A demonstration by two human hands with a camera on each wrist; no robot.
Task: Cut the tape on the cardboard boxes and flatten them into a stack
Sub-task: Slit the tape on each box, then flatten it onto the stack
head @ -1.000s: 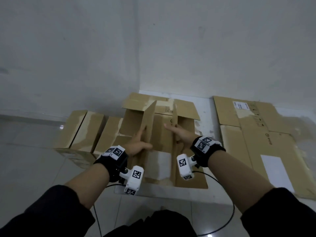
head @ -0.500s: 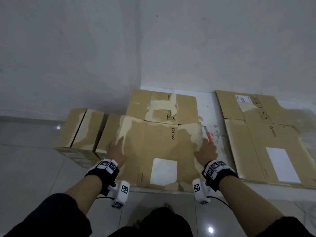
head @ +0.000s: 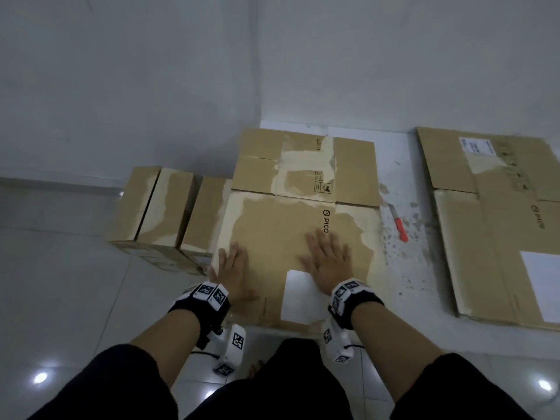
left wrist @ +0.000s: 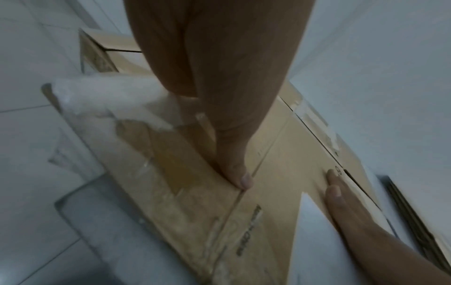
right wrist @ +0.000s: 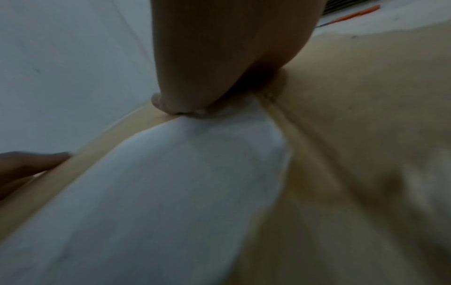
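Flattened box (head: 272,231) flat on floor, directly under both palms, near wall corner. Brown cardboard, pale torn patches where tape peeled, black PICO print, white label (head: 298,298) at near edge. Left hand (head: 231,272) pressed on its left part, fingers straight and spread, holding nothing. Right hand (head: 328,262) pressed near its middle, heel touching label, fingers straight, splayed, holding nothing. Second flattened box (head: 491,225) well apart, right of flattened box. Two upright closed boxes (head: 169,207) just beside flattened box's left edge. Red-handled knife (head: 399,224) on floor just right of flattened box, between both flat sheets.
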